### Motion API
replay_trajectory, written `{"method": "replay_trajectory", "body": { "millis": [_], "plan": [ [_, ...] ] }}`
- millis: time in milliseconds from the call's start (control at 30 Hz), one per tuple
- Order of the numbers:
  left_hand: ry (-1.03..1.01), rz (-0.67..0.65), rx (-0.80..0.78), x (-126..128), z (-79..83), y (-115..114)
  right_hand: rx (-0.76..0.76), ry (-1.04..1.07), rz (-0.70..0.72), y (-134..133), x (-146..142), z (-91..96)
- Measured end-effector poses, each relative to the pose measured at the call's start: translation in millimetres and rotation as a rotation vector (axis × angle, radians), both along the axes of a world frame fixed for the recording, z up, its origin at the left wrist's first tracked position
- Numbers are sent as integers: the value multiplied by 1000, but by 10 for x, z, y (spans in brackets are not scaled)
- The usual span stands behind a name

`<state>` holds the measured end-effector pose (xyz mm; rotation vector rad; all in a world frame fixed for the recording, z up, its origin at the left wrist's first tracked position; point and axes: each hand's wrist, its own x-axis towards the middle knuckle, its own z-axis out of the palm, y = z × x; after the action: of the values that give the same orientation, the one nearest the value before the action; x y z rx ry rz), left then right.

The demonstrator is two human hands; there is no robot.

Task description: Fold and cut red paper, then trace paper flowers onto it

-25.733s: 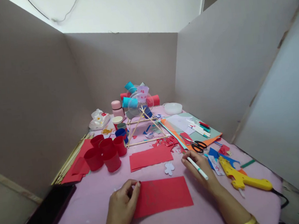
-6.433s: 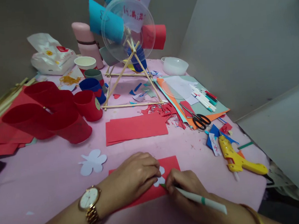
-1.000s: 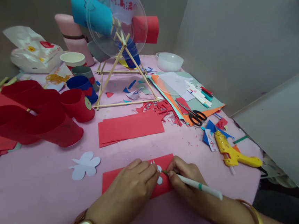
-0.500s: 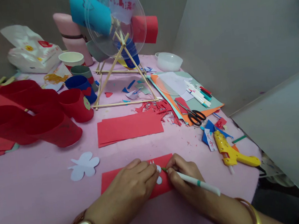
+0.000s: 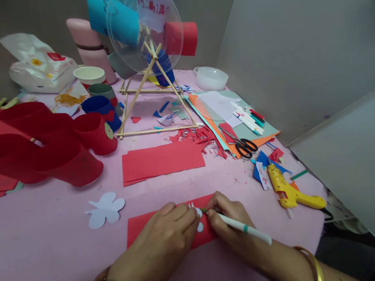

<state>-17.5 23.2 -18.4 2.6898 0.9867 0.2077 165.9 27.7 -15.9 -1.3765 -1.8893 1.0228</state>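
My right hand (image 5: 229, 217) is closed around a white marker (image 5: 246, 228) with a green band. Its green tip touches the edge of a small white paper butterfly (image 5: 200, 227), which lies on a red paper strip (image 5: 142, 226). Curled fingers of my left hand (image 5: 172, 229) press the butterfly down against the strip and cover most of it. To the left, a larger white paper butterfly (image 5: 106, 209) lies flat on the pink table. Beyond my hands is a stack of red paper strips (image 5: 163, 160).
A stick frame (image 5: 157, 130) carries a clear disc and coloured cups. Several red cups (image 5: 68, 164) stand left. At right lie scissors (image 5: 244, 146), markers (image 5: 249, 119), coloured sheets (image 5: 270, 131), a yellow glue gun (image 5: 288, 190) and red scraps (image 5: 200, 135).
The marker's tip and my right hand have shifted slightly left and up along the butterfly's edge. My left hand stays pressed in nearly the same spot.
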Motion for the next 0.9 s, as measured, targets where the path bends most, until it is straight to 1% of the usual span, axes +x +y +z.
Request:
{"method": "replay_trajectory", "body": {
  "millis": [100, 200, 367, 467, 567, 633, 767, 900],
  "plan": [
    [61, 22, 2, 9, 14, -43, 11, 3, 5, 1, -11, -22],
    [67, 25, 66, 8, -1, -73, 18, 5, 13, 8, -24, -63],
    [29, 55, 147, -32, -117, -90, 1, 17, 41, 36, -41, -90],
    [41, 32, 173, -51, -198, -89, -17, 18, 48, 50, -48, -86],
    [55, 23, 206, -52, -239, -95, -21, 13, 48, 59, -54, -72],
    [62, 40, 218, -47, -249, -104, -25, 11, 43, 64, -58, -61],
    [87, 32, 233, -32, -252, -118, -40, 17, 37, 71, -65, -52],
    [99, 15, 243, -15, -216, -111, -51, 16, 40, 79, -71, -63]
  ]
}}
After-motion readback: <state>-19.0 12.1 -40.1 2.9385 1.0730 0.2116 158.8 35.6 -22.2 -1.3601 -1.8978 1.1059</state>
